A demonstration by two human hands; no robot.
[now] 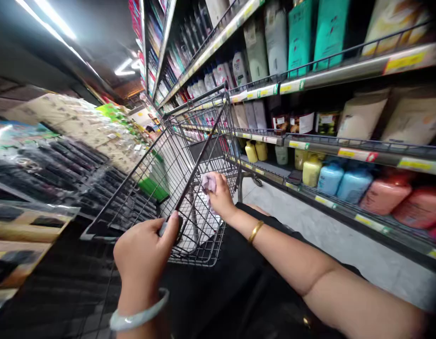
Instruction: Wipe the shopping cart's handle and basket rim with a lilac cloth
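A metal-wire shopping cart (199, 165) stands tilted in my view, right in front of me. My left hand (143, 252), with a pale bangle at the wrist, is closed around the near end of its dark top rail. My right hand (221, 197), wearing a gold bracelet, has its fingers closed on a crumpled pale purple cloth (208, 182). This cloth is beside the cart's side rail; whether it touches the wire is unclear. Through the wires the cart's lower grid shows, along with pale floor.
Shelves on the right carry several bottles, including a blue bottle (330, 179) and a red bottle (386, 194). Dark packaged goods (69, 169) line a display on the left. A green box (153, 188) stands beyond the cart. Pale floor (292, 212) runs alongside the shelves.
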